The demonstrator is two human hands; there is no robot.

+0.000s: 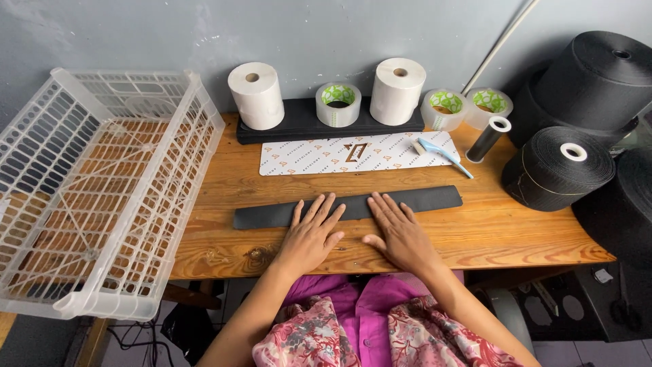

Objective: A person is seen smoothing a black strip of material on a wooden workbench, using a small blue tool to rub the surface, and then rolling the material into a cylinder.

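A long flat black strip (272,215) lies across the wooden table (489,231), running left to right. My left hand (311,234) rests flat on the table with its fingers spread over the strip's middle. Beside it, my right hand (399,232) also lies flat, fingertips on the strip. Neither hand grips anything. Behind the strip sits a white patterned rectangular sheet (305,156) with a small blue-handled brush (441,152) at its right end.
A white plastic crate (95,183) fills the left side. At the back, two white paper rolls (256,95) and a tape roll (338,103) stand on a black bar; more tape rolls (443,109) sit to the right. Large black fabric rolls (557,168) crowd the right edge.
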